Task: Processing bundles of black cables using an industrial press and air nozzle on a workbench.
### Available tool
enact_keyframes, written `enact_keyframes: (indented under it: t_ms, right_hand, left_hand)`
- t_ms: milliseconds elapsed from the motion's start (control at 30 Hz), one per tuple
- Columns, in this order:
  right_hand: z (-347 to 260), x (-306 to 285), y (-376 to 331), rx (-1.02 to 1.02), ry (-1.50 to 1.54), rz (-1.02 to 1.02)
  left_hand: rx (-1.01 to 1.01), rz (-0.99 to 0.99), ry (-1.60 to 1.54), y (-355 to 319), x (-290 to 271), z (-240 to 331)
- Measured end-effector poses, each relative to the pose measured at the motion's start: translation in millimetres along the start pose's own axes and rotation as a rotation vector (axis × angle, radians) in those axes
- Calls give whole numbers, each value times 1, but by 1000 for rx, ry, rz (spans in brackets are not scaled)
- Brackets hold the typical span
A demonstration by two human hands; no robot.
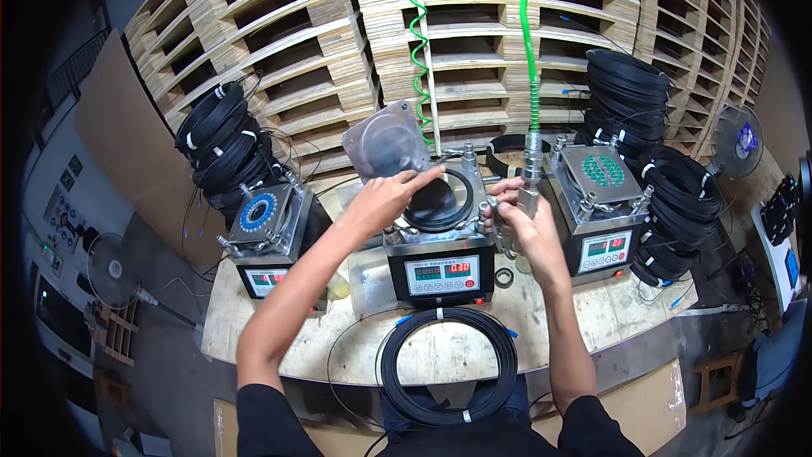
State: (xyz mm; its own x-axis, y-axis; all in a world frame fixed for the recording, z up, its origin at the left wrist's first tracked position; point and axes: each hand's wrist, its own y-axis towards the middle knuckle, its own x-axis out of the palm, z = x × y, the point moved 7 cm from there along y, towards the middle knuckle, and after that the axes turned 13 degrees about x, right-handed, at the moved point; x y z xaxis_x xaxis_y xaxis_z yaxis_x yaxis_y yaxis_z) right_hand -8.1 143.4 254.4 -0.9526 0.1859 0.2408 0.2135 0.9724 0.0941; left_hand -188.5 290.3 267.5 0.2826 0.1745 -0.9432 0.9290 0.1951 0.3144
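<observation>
My left hand (pixel 385 199) reaches over the middle machine (pixel 440 275), its fingers stretched across the dark round pad (pixel 440 203) on the machine's top and holding nothing. The machine's metal lid (pixel 385 142) stands tilted open behind it. My right hand (pixel 520 216) grips a metal air blow gun (pixel 531 171) at the machine's right edge, its nozzle end close to the pad. A green coiled hose (pixel 529 42) runs up from the gun. A coil of black cable (pixel 448 364) lies on the table in front of me.
Similar machines stand left (pixel 266 241) and right (pixel 600 203), both with closed tops. Stacks of black cable coils sit at the back left (pixel 224 140) and right (pixel 668 195). Wooden pallets (pixel 474 34) form the back wall. A small fan (pixel 736 140) stands far right.
</observation>
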Motion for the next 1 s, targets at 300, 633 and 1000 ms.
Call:
enact_keyframes:
  t_ms: [300,633,1000]
  right_hand:
    - [28,53,45,-100,-53,38]
    - [20,48,75,-100,-16,44]
    - [5,9,101,-190,-179,50]
  left_hand:
    - [-297,406,-171,-26,9,-3]
    - [-376,464,-247,-30,9,-10]
    - [-337,577,-317,-25,6,-11]
